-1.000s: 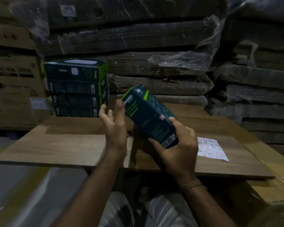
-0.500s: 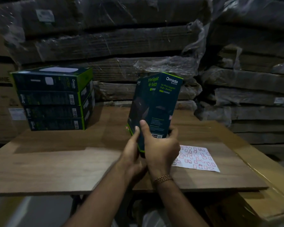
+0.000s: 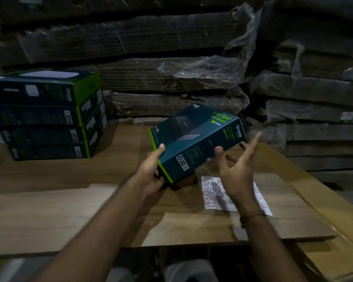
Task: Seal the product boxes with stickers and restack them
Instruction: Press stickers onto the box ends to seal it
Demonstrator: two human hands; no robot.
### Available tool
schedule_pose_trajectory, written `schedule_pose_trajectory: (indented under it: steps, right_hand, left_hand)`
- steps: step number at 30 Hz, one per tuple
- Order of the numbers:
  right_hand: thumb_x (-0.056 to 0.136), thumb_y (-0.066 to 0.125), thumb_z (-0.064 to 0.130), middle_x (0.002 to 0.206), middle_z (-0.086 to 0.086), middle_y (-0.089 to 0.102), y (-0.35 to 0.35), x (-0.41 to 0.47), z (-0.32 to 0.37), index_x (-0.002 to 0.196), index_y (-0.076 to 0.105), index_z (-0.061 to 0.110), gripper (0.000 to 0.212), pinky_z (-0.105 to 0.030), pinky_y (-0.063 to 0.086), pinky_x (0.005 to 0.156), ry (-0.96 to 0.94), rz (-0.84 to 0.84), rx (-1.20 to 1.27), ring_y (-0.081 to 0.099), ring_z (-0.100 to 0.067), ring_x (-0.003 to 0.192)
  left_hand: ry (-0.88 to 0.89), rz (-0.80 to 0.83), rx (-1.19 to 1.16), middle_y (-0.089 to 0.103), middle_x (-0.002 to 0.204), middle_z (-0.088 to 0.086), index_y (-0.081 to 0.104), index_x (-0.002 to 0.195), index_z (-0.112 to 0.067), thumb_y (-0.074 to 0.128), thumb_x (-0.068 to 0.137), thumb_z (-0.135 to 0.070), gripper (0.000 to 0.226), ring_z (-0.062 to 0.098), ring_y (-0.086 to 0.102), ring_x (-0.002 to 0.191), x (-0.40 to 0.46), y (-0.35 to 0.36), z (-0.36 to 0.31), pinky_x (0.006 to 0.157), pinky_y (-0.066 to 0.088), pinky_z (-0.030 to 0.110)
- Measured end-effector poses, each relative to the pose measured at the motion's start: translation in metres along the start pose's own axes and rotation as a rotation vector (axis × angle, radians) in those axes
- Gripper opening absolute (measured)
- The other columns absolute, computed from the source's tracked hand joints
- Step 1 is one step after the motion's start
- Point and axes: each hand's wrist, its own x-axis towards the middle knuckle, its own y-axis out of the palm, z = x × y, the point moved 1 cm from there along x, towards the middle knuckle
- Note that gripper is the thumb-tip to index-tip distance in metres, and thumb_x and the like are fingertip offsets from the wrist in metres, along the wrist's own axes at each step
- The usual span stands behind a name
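Note:
A dark teal product box (image 3: pixel 196 139) with green edges is tilted in the air above the wooden table (image 3: pixel 59 210). My left hand (image 3: pixel 151 171) grips its near lower-left corner, thumb on the top face. My right hand (image 3: pixel 235 169) hovers just right of the box with fingers spread and loose, its thumb close to the box's side; it holds nothing. A white sticker sheet (image 3: pixel 210 197) lies flat on the table, partly hidden beneath my right wrist. A stack of several matching boxes (image 3: pixel 47 117) stands at the table's back left.
Shrink-wrapped piles of flattened cardboard (image 3: pixel 171 78) form a wall behind the table and along the right. A brown carton (image 3: pixel 314 200) lies under the table's right edge. My knees show below the near edge.
The box went from upright in both hands to tilted flatter, face up. My right hand let go and moved off to the right; my left hand holds it alone.

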Motion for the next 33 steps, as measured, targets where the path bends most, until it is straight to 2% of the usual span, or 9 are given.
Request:
schedule_pose_trajectory:
  steps: [3,6,12,17,21,24,28,30,33]
  right_hand:
    - [0.083,0.058,0.088,0.175,-0.002,0.02,-0.017,0.036,-0.032,0.165,-0.015,0.048,0.117,-0.057,0.053,0.11,0.014,-0.007,-0.064,0.052,-0.033,0.143]
    - [0.091,0.072,0.061,0.171,-0.004,0.032,-0.029,0.065,-0.06,0.168,0.01,0.041,0.1,-0.057,0.05,0.115,0.014,0.064,-0.141,0.049,-0.027,0.147]
    - [0.065,0.091,0.064,0.14,0.001,0.061,-0.034,0.098,-0.109,0.148,0.046,0.034,0.099,-0.049,0.059,0.105,0.05,0.169,-0.194,0.064,-0.02,0.129]
    - [0.077,0.097,0.021,0.134,0.005,0.069,-0.034,0.11,-0.135,0.14,0.053,0.027,0.078,-0.044,0.061,0.102,0.166,0.145,-0.055,0.068,-0.013,0.123]
    - [0.076,0.098,0.028,0.129,0.008,0.068,-0.035,0.112,-0.145,0.136,0.055,0.031,0.074,-0.034,0.061,0.094,0.176,0.073,-0.127,0.067,-0.011,0.118]
    - [0.081,0.095,0.025,0.122,0.008,0.068,-0.044,0.116,-0.152,0.135,0.055,0.026,0.067,-0.018,0.051,0.081,0.204,0.044,-0.178,0.066,-0.013,0.114]
    - [0.079,0.096,0.03,0.122,0.007,0.069,-0.057,0.122,-0.162,0.137,0.057,0.02,0.07,-0.028,0.05,0.087,0.226,0.024,-0.299,0.066,-0.015,0.112]
    - [0.077,0.096,0.037,0.122,0.008,0.07,-0.06,0.124,-0.167,0.137,0.058,0.023,0.073,-0.034,0.053,0.091,0.248,0.014,-0.373,0.066,-0.016,0.11]
    - [0.075,0.096,0.043,0.128,0.002,0.074,-0.061,0.126,-0.172,0.138,0.058,0.025,0.076,-0.047,0.055,0.103,0.276,0.012,-0.446,0.068,-0.025,0.119]
  left_hand:
    - [0.0,-0.032,0.088,0.079,0.121,0.015,0.07,0.131,-0.016,0.055,0.109,-0.049,0.043,0.03,0.077,0.099,0.019,0.005,0.0,0.082,0.066,0.042]
    - [0.004,-0.049,0.164,0.08,0.118,0.013,0.07,0.133,-0.017,0.058,0.106,-0.054,0.047,0.032,0.075,0.109,0.045,0.013,0.006,0.103,0.058,0.05]
    - [0.037,-0.078,0.334,0.081,0.113,0.008,0.073,0.122,-0.021,0.062,0.102,-0.06,0.046,0.029,0.076,0.106,0.092,0.037,0.01,0.101,0.059,0.045]
    - [0.143,-0.101,0.363,0.081,0.115,0.008,0.076,0.118,-0.025,0.047,0.102,-0.074,0.059,0.03,0.078,0.106,0.124,0.058,0.015,0.103,0.059,0.054]
    - [0.171,-0.066,0.487,0.078,0.125,0.008,0.077,0.122,-0.029,0.022,0.094,-0.092,0.088,0.024,0.074,0.115,0.136,0.069,0.019,0.109,0.055,0.042]
    - [0.255,-0.086,0.8,0.067,0.146,0.004,0.058,0.149,-0.049,0.01,0.086,-0.099,0.094,0.031,0.057,0.14,0.139,0.073,0.029,0.123,0.038,0.044]
    - [0.374,-0.075,1.193,0.052,0.157,0.013,0.033,0.161,-0.055,-0.008,0.074,-0.104,0.108,0.038,0.036,0.151,0.141,0.075,0.04,0.121,0.022,0.05]
    - [0.379,-0.034,1.311,0.047,0.159,0.014,0.031,0.16,-0.054,0.005,0.064,-0.112,0.115,0.037,0.033,0.15,0.145,0.074,0.04,0.117,0.024,0.051]
    - [0.356,0.049,1.456,0.031,0.168,0.016,0.019,0.163,-0.051,0.064,0.068,-0.099,0.115,0.039,0.022,0.155,0.141,0.073,0.042,0.121,0.023,0.051]
